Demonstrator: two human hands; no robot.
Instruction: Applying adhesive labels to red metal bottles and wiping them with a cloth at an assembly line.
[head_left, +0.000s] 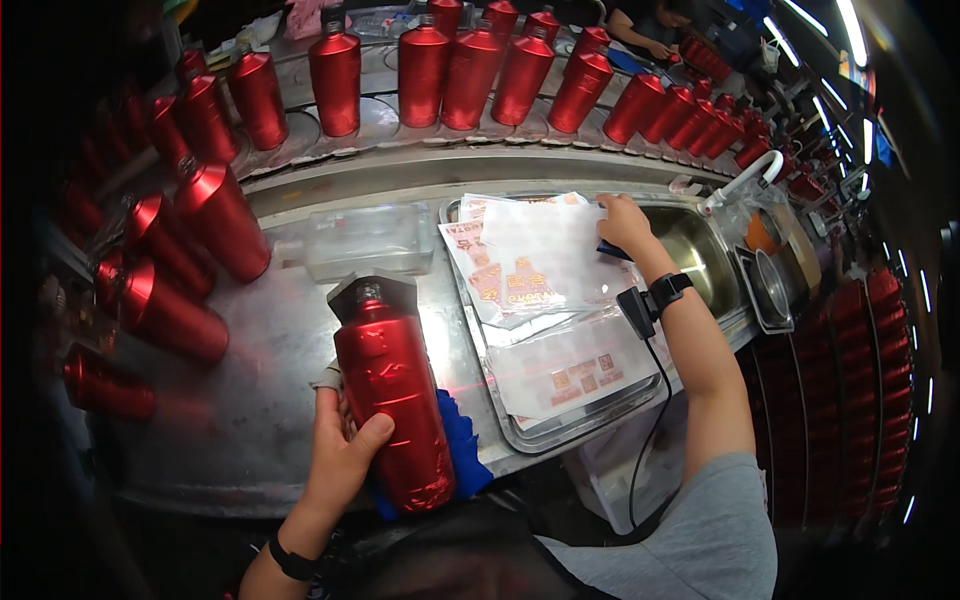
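My left hand (345,440) grips a shiny red bottle (398,410), its thumb on the front and its fingers partly hidden behind. The bottle leans back, neck away from me, against a dark angular piece (400,292), with a crumpled blue cloth (462,445) beside its base. My right hand (627,222) is closed at the far right corner of a stack of printed translucent sheets (530,250). A dark blue flat thing (613,251) shows under its palm. The sheets lie in a metal tray (520,440).
Red bottles (470,80) stand along a curved conveyor (330,155) at the back, and several more at the left (165,310). A clear plastic box (368,240) sits behind my bottle. At right are a sink (690,245) and white tap (745,180). Another person (650,30) works beyond.
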